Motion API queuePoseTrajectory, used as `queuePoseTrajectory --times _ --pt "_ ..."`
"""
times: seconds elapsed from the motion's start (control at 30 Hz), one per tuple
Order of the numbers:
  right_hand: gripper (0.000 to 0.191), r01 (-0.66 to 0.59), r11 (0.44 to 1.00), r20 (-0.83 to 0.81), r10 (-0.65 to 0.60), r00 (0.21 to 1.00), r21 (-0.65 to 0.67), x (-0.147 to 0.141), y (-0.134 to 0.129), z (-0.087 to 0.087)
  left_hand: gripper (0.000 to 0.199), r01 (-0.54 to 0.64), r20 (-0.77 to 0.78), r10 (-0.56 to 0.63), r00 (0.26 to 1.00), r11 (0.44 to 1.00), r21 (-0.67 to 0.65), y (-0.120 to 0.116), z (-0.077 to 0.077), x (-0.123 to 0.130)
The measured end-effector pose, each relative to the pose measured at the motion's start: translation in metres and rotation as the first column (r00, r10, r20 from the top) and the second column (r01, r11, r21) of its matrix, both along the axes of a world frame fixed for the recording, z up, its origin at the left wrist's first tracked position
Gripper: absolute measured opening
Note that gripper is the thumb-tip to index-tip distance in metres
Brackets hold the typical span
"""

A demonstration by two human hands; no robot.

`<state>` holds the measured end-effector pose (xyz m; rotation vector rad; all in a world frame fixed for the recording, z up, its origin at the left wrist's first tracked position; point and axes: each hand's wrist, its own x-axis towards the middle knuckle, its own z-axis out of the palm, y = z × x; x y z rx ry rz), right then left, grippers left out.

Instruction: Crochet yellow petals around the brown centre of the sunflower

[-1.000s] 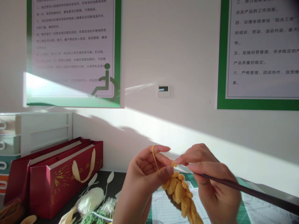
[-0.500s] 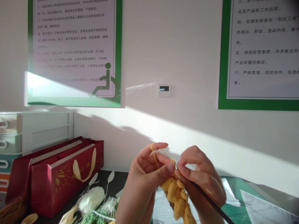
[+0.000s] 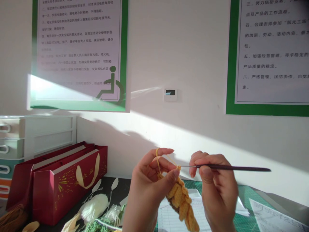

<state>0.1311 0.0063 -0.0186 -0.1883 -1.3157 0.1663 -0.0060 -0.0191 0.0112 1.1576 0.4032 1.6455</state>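
Note:
My left hand [image 3: 152, 185] pinches the top of a yellow crochet piece [image 3: 180, 198] between thumb and fingers. The twisted, bumpy piece hangs down below that hand. Yellow yarn [image 3: 158, 161] loops round the raised left index finger and runs to the stitch at the thumb tip. A crochet hook [image 3: 231, 167] with a dark handle lies nearly level in my right hand [image 3: 214, 183], gripped by thumb and fingers. Its thin metal shaft reaches left to the yellow stitch; the hook's tip is hidden there.
At left stand red gift bags [image 3: 70, 183] before a stack of drawers [image 3: 50, 132]. White yarn [image 3: 95, 206] and green yarn [image 3: 103, 224] lie near them. Printed paper [image 3: 169, 216] rests on a green cutting mat [image 3: 263, 206]. Behind is a wall with green-framed posters [image 3: 79, 42].
My right hand has shifted right, and the crochet hook has swung from slanting down to nearly level. My left hand stays almost in place with the yellow piece.

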Motion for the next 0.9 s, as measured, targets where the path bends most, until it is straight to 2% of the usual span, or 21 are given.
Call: queuePoseTrajectory --times 0.07,0.13,0.2,0.3,0.33,0.37,0.4,0.47,0.5,0.57,0.6,0.67,0.7,0.73,0.77,0.83,0.9 --pt "0.015 -0.097 0.989 -0.073 0.089 0.993 -0.109 0.0 -0.002 0.002 0.035 0.027 -0.012 -0.027 1.0 1.0 -0.011 -0.001 0.0 -0.001" --pt "0.018 -0.22 0.955 -0.145 0.194 0.97 -0.197 -0.001 -0.003 0.005 0.033 0.061 -0.022 -0.061 0.998 0.998 -0.021 0.0 0.0 -0.003" --pt "0.022 -0.372 0.883 -0.193 0.327 0.925 -0.285 -0.003 -0.004 0.008 0.032 0.098 -0.017 -0.099 0.995 0.995 -0.033 0.001 0.0 -0.004" --pt "0.028 -0.555 0.73 -0.214 0.515 0.83 -0.399 -0.007 -0.001 0.008 0.03 0.143 -0.008 -0.143 0.99 0.989 -0.047 0.003 -0.001 -0.004" --pt "0.029 -0.578 0.704 -0.206 0.545 0.812 -0.413 -0.008 0.0 0.007 0.028 0.147 -0.003 -0.148 0.989 0.988 -0.049 0.003 -0.001 -0.004" --pt "0.029 -0.578 0.705 -0.189 0.554 0.811 -0.41 -0.009 0.001 0.006 0.027 0.146 0.003 -0.146 0.989 0.988 -0.05 0.003 -0.002 -0.003" --pt "0.028 -0.558 0.73 -0.162 0.543 0.824 -0.395 -0.009 0.002 0.005 0.027 0.14 0.01 -0.14 0.99 0.989 -0.053 0.003 -0.002 -0.002" --pt "0.022 -0.45 0.828 -0.077 0.452 0.889 -0.333 -0.009 0.004 0.003 0.027 0.117 0.027 -0.116 0.993 0.991 -0.062 0.002 -0.002 -0.001" --pt "0.017 -0.35 0.893 -0.018 0.36 0.933 -0.283 -0.007 0.004 0.003 0.028 0.103 0.031 -0.101 0.994 0.993 -0.065 0.002 -0.002 -0.001" --pt "0.009 -0.054 0.993 0.126 0.068 0.99 -0.108 -0.003 0.003 0.002 0.029 0.069 0.03 -0.068 0.997 0.995 -0.066 0.001 -0.002 0.0" --pt "0.015 0.107 0.994 0.189 -0.109 0.976 0.021 -0.001 0.002 0.002 0.031 0.056 0.029 -0.054 0.998 0.997 -0.061 0.001 -0.002 0.001" --pt "0.033 0.334 0.896 0.235 -0.406 0.883 0.291 0.003 0.002 0.001 0.038 0.064 0.029 -0.063 0.998 0.997 -0.052 0.0 -0.002 0.001" --pt "0.04 0.386 0.843 0.208 -0.482 0.851 0.374 0.004 0.002 0.0 0.042 0.099 0.034 -0.097 0.995 0.994 -0.054 0.0 -0.003 0.001" --pt "0.046 0.406 0.81 0.175 -0.513 0.841 0.424 0.005 0.002 -0.001 0.046 0.154 0.043 -0.152 0.987 0.986 -0.061 0.0 -0.003 0.001" --pt "0.048 0.408 0.812 0.127 -0.497 0.859 0.417 0.005 0.004 -0.003 0.048 0.222 0.051 -0.218 0.975 0.972 -0.072 0.001 -0.003 0.001" --pt "0.045 0.307 0.865 0.102 -0.374 0.922 0.397 0.002 0.006 -0.005 0.048 0.35 0.047 -0.347 0.937 0.93 -0.112 0.003 -0.003 -0.002" --pt "0.028 0.108 0.949 0.106 -0.145 0.984 0.295 -0.003 0.008 -0.005 0.045 0.419 0.024 -0.419 0.907 0.898 -0.136 0.006 -0.004 -0.006"
